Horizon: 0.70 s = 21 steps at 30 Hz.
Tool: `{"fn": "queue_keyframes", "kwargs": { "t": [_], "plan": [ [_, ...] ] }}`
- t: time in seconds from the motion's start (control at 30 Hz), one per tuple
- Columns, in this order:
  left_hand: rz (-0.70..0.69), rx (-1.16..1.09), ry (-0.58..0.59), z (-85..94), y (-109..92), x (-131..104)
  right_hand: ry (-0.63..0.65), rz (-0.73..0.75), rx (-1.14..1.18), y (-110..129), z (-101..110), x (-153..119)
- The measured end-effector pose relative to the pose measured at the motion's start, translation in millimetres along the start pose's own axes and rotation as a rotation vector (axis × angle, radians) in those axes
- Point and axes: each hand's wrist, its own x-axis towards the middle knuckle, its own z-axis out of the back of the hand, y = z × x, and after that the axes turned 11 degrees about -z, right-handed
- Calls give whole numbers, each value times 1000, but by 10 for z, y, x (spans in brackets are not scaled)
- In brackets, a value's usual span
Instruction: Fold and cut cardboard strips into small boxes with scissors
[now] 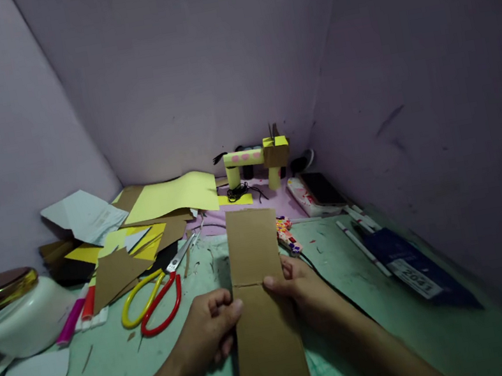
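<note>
A long brown cardboard strip (254, 246) is held at the lower centre of the frame, above a green tabletop (111, 362), and is crossed by a rough crease near its middle. Its right edge is gripped by the right hand (304, 285), the thumb being pressed on the front beside the crease and the fingers tucked behind. Its left edge is overlapped by the thumb tip of the left hand (215, 327), whose fingers are curled; whether the edge is pinched there cannot be told. To the left of centre, scissors (172, 267) with one yellow and one red handle are laid with their blades apart. Farther left, brown cardboard scraps (118, 273) are heaped, and a pale yellow sheet (174, 194) is spread over the pile's upper part. A white vessel (26, 318) is seen at the left edge. Above centre, an animal figure (276, 155) is stood behind a tangled black cord (238, 193). On the right, a phone (322, 188) and a dark blue packet (414, 269) marked "2041" are seen.
</note>
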Motion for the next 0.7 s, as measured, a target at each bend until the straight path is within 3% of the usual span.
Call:
{"fn": "queue_keyframes", "kwargs": {
  "t": [0.1,0.27,0.53,0.63,0.7],
  "plan": [
    [-19,-45,-85,-8,-6,48,39,1,-41,-76,-40,14],
    [-83,-96,-118,-41,-50,65,21,-23,-118,-143,-77,48],
    [-15,-204,-10,-67,-68,67,-136,105,-193,-158,-144,65],
    [1,-178,-73,-1,-125,62,-135,79,-236,-95,-115,48],
    [7,-174,-161,118,-189,51,-250,94,-272,2,1,27]
  ]
}}
